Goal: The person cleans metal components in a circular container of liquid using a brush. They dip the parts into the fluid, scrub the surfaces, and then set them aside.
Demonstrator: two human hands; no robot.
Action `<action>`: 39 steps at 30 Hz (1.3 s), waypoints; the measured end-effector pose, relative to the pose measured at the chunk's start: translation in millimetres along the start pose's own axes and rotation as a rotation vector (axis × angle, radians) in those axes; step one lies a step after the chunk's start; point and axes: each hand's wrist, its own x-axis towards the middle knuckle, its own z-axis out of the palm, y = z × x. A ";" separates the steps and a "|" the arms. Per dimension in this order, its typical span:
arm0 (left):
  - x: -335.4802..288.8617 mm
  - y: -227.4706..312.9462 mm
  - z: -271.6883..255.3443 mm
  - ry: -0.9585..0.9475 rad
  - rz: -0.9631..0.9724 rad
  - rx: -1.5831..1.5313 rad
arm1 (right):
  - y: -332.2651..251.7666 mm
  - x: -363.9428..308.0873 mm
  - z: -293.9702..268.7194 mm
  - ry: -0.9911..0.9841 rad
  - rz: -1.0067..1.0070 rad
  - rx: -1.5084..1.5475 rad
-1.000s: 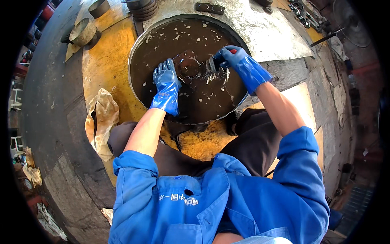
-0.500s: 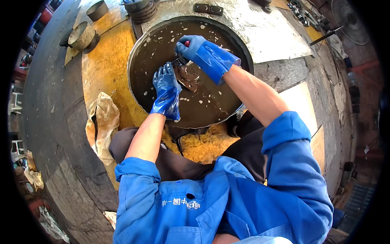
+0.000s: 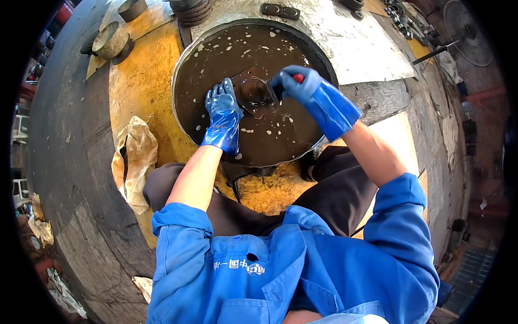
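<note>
In the head view, a red-handled brush (image 3: 299, 79) is gripped in the gloved right hand (image 3: 308, 87), its long axis slanted from the red end leftward and down to a blurred head. Left of that hand, a ringed metal part (image 3: 254, 90) is partly covered by dark liquid (image 3: 270, 146) in a round tub (image 3: 175, 108); its long axis cannot be told. At its left edge the gloved left hand (image 3: 221, 100) is laid, fingers extended away from the person; whether the edge is clamped cannot be told.

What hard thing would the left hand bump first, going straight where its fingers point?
The left hand would probably meet the tub's far rim, across murky water, though depth is unclear.
</note>
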 end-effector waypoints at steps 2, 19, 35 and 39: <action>-3.1 -2.5 4.7 0.033 0.002 -0.007 | -9.9 19.7 0.0 0.076 0.068 0.108; 3.9 4.3 -7.9 -0.064 -0.060 -0.010 | 30.7 -18.8 2.0 -0.103 0.141 0.292; 8.0 5.6 -17.2 -0.180 -0.038 0.034 | 52.2 89.7 4.1 0.314 0.454 0.662; 7.3 11.4 -18.3 -0.177 -0.065 0.051 | 65.9 56.2 -13.1 0.387 0.542 0.640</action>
